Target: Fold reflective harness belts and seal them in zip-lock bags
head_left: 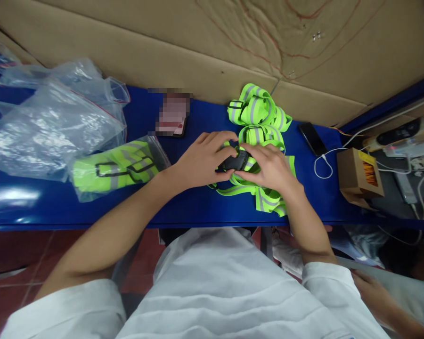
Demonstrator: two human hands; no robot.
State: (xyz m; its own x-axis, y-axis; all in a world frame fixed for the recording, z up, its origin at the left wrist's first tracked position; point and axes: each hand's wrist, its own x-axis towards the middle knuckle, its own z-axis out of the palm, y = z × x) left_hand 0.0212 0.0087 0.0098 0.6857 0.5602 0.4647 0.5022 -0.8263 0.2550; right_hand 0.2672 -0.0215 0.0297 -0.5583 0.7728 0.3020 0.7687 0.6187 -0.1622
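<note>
Two hands meet at one black buckle [235, 161] above the blue surface [198, 207]. The left hand [207, 160] grips its left end between thumb and curled fingers; the right hand [268, 165] pinches its right end, thumb below and fingers above. The buckle belongs to a yellow-green strap [268, 203] with grey stripes, part of which lies loose on the surface, beneath and beside the right hand. Beyond the hands lie two coiled bundles of like webbing: a far coil [256, 107], with one black slide visible, and a near coil [261, 134], touching or almost touching it; whether the near coil joins the held strap cannot be told. To the left, one bagged bundle [115, 169] shows two black frames through its plastic. Behind it is a heap of clear bags [53, 127], overlapping too much to count. One pixelated item [173, 114] lies between heap and coils. At right are one dark phone [313, 139], one white cable [323, 170] and one cardboard box [359, 174].
</note>
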